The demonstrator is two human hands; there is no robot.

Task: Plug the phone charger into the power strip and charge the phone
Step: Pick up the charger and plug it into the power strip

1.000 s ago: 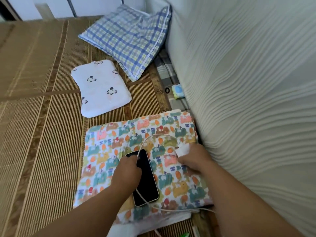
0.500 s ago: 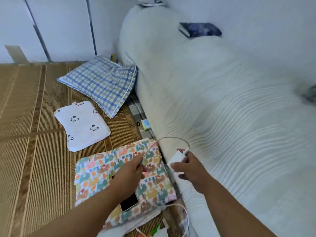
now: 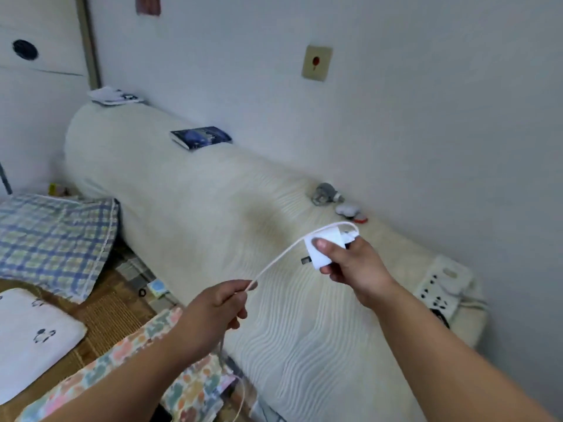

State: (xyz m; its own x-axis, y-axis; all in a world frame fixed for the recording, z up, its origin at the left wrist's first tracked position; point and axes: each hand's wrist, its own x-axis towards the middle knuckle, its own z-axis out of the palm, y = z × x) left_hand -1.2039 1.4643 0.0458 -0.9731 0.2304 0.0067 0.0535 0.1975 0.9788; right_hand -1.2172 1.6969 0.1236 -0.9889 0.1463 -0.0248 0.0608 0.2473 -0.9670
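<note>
My right hand (image 3: 356, 264) holds the white charger block (image 3: 324, 248) in the air above the long white bolster (image 3: 213, 208), its metal prongs pointing left. The white cable (image 3: 278, 260) loops off the block and runs down-left into my left hand (image 3: 217, 312), which pinches it. A white power strip (image 3: 438, 290) lies on the bolster's right end, right of my right hand and apart from it. The phone is hidden from view; only a dark sliver shows at the bottom edge under the colourful pillow (image 3: 189, 388).
A dark blue book (image 3: 201, 137) lies on the bolster's top near the wall. Small grey and white items (image 3: 338, 201) sit by the wall. A plaid pillow (image 3: 54, 242) and a white printed pillow (image 3: 30, 336) lie on the woven mat at left.
Both hands rose from the colourful pillow, carrying the charger block and cable up over the bolster. The view tilted up and right, so the phone dropped out of sight and the power strip appeared.
</note>
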